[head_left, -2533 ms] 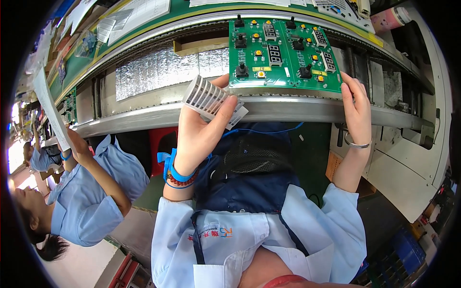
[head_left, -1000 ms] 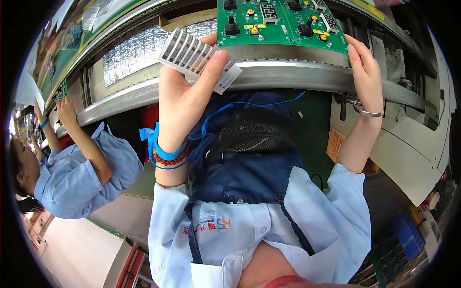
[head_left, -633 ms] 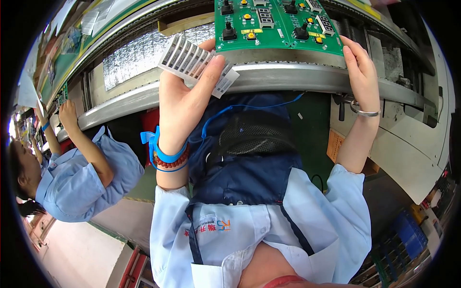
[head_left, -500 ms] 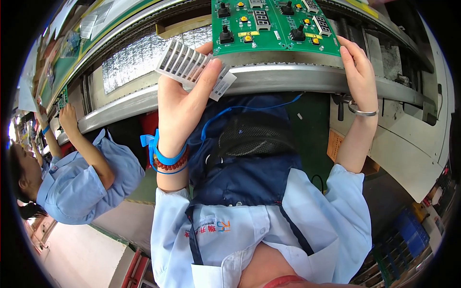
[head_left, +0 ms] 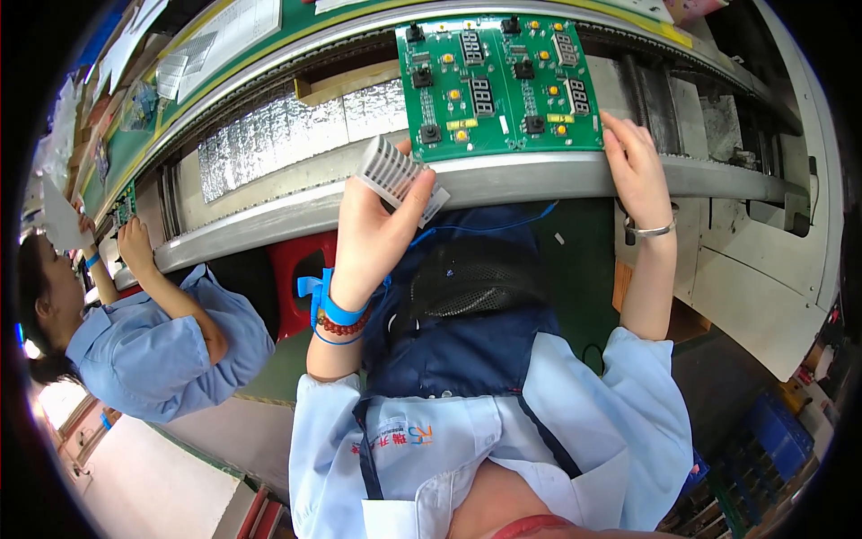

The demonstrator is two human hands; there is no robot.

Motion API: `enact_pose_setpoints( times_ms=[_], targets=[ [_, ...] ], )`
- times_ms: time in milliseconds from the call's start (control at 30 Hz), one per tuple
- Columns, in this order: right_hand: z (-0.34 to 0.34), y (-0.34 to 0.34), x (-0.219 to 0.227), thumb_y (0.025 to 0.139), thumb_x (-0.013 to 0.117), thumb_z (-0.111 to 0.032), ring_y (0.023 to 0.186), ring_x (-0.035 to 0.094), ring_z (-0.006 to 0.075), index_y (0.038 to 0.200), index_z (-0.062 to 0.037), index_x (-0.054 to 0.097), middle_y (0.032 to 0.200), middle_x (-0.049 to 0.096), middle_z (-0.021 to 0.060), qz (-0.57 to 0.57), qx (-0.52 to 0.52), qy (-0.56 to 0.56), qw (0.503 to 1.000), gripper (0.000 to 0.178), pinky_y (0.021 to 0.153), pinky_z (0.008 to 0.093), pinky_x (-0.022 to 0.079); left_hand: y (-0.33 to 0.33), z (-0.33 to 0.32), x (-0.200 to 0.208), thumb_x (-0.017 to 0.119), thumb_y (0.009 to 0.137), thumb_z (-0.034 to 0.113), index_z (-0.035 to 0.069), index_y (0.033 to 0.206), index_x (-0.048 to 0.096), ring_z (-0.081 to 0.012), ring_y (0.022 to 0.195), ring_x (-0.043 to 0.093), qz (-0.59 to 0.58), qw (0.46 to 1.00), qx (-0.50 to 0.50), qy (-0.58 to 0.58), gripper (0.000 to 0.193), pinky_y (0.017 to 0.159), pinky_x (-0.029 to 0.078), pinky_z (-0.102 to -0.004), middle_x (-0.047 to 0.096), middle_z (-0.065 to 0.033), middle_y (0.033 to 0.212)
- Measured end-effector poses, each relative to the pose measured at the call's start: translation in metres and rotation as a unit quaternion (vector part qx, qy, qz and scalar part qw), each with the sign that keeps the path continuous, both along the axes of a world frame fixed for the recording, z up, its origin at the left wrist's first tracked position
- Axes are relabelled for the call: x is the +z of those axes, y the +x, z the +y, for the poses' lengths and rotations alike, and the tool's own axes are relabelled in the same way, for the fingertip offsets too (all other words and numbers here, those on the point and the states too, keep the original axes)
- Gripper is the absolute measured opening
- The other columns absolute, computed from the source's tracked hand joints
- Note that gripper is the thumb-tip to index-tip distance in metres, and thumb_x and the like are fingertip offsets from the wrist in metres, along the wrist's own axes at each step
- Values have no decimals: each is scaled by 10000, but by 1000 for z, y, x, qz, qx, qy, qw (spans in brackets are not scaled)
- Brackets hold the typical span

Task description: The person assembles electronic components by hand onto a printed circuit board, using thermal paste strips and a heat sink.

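Overhead view of two hands at work on a metal conveyor (head_left: 709,180). At upper centre, reaching over the near rail (head_left: 516,178): green circuit board (head_left: 492,72), component side toward the camera, set between both hands. On its face: black upright knobs (head_left: 422,77), yellow buttons (head_left: 453,93), four dark digit displays (head_left: 482,96) and two yellow strips (head_left: 462,124).

To one side: left hand (head_left: 373,225), closed, with a curled white sheet of printed labels (head_left: 390,171) pinched between thumb and fingers; one fingertip showing beyond the sheet, at the near left corner of the board. Opposite: right hand (head_left: 639,180), partly open, fingers bent and close together, tips at the right edge of the board near its lower corner; impossible to tell whether gripping or merely touching.

Worn below the left hand: blue strap (head_left: 334,305) and red beads (head_left: 344,326). Below the right: silver bangle (head_left: 652,231).

Left of the board: silvery foil panel (head_left: 269,148) and tan bar (head_left: 346,83). Beyond the far rail: green table (head_left: 301,16) with white printed papers (head_left: 238,40). Far left: co-worker (head_left: 175,346) in light blue, beside a smaller green board (head_left: 126,205). Far right: pale machine housing (head_left: 763,296). Lower right: blue crate (head_left: 779,436).
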State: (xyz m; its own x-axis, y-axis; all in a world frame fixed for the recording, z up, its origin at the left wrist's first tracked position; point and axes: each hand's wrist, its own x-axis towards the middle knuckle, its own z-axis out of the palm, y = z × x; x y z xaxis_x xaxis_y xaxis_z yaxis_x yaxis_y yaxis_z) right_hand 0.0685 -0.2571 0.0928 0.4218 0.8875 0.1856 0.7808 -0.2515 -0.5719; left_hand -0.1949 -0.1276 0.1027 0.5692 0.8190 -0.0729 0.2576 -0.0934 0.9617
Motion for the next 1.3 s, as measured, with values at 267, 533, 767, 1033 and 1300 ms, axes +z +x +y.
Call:
enact_pose_setpoints(
  times_ms=[267,533,767,1033,1300],
  targets=[
    [0,-8,0,839,491,-162,934,489,250,1111,-47,524,1014,539,84,-124,-61,-32,990,297,808,361,356,-6,8,-6,617,784,116,-19,1011,561,-228,766,546,72,994,-47,65,270,735,413,-327,592,-92,761],
    [46,-58,29,812,529,-126,1037,472,233,1123,-66,505,1016,564,81,-125,87,81,985,317,883,374,301,0,17,7,536,836,35,3,869,521,-152,956,525,-190,979,54,43,48,805,415,-253,564,-134,1036],
    [62,-70,24,788,527,-72,1004,508,242,1018,-52,534,896,621,70,-130,139,54,980,231,908,396,291,-9,27,-12,540,830,21,2,870,510,-159,892,542,-222,959,81,159,54,775,428,-258,564,-144,1002],
    [97,-48,27,785,467,-74,1011,492,256,1042,-52,482,952,591,92,-151,123,40,980,258,903,399,295,-8,30,-13,526,849,39,-1,902,524,-113,825,533,-226,960,111,121,66,748,425,-232,578,-105,963],
    [73,10,31,759,455,-91,927,515,218,986,-72,494,904,589,57,-159,-31,42,986,231,889,387,287,-11,31,-13,513,857,32,-8,909,539,-104,828,528,-208,966,108,104,71,749,418,-226,576,-92,952]
  ],
)
